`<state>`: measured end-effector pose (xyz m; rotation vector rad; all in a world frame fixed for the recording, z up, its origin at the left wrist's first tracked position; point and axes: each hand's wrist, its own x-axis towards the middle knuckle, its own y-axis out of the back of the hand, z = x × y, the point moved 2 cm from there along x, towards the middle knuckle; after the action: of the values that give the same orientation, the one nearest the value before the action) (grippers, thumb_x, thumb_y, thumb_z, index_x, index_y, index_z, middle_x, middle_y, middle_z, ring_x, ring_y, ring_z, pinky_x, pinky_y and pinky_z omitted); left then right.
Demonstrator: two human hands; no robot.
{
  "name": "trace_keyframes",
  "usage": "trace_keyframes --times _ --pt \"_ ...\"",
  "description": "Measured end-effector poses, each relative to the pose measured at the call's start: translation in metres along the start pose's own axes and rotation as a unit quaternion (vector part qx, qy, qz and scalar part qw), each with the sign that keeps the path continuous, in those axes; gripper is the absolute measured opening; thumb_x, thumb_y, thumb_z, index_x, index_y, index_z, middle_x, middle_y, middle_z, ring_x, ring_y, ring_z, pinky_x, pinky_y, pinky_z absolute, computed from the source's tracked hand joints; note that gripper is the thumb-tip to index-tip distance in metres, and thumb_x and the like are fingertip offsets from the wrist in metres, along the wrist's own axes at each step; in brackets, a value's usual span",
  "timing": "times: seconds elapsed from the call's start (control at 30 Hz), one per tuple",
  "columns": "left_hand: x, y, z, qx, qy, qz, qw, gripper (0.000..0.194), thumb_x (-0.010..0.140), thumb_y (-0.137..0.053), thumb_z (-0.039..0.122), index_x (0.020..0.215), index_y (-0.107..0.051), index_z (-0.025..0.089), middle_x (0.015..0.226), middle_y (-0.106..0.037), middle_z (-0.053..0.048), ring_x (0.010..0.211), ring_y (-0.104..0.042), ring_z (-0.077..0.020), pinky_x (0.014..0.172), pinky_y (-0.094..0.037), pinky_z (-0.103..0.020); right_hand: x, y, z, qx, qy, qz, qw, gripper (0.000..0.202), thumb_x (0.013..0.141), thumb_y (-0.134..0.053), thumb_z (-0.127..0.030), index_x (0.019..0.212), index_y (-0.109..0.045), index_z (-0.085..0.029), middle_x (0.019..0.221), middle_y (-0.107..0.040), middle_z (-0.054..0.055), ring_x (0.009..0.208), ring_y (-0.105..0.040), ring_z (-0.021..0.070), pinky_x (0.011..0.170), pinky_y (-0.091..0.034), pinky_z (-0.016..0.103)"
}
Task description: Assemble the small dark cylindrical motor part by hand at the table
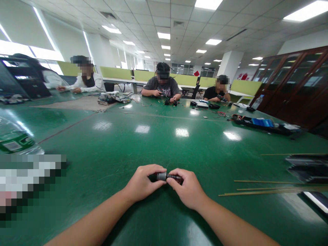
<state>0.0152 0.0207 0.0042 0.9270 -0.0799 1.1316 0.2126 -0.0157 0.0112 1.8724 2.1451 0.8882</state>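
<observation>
Both hands meet over the green table (pixel 164 147), close to its near side. Between them lies a small dark cylindrical part (pixel 162 176) with a silver-grey collar and a narrower ribbed or threaded section. My left hand (pixel 143 181) is closed, its thumb and fingers gripping the collar end on the left. At the other end, my right hand (pixel 189 188) pinches the dark ribbed section. The fingers cover much of the part, so its exact kind cannot be made out.
Thin brass-coloured rods (pixel 256 189) and dark blurred objects (pixel 307 167) lie to the right. On the left stand a clear plastic bottle (pixel 15 141) and a pixelated object (pixel 28 181). A black tray (pixel 276 129) sits farther right. Co-workers (pixel 162 83) sit across the table.
</observation>
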Motion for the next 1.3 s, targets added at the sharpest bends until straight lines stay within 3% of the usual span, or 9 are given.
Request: trace_keyframes --times 1.3 --pt "0.0000 0.0006 -0.0020 -0.002 -0.001 0.009 1.000 0.029 0.077 -0.078 0.024 0.105 -0.072 0.025 0.103 -0.075 -0.003 0.096 -0.070 -0.0194 0.090 -0.055 -0.031 0.0003 -0.0017 0.0036 0.004 -0.006 0.015 1.000 0.007 0.085 -0.068 -0.026 0.088 -0.072 -0.021 0.076 -0.069 -0.002 0.068 -0.061 0.0144 0.062 -0.042 0.023"
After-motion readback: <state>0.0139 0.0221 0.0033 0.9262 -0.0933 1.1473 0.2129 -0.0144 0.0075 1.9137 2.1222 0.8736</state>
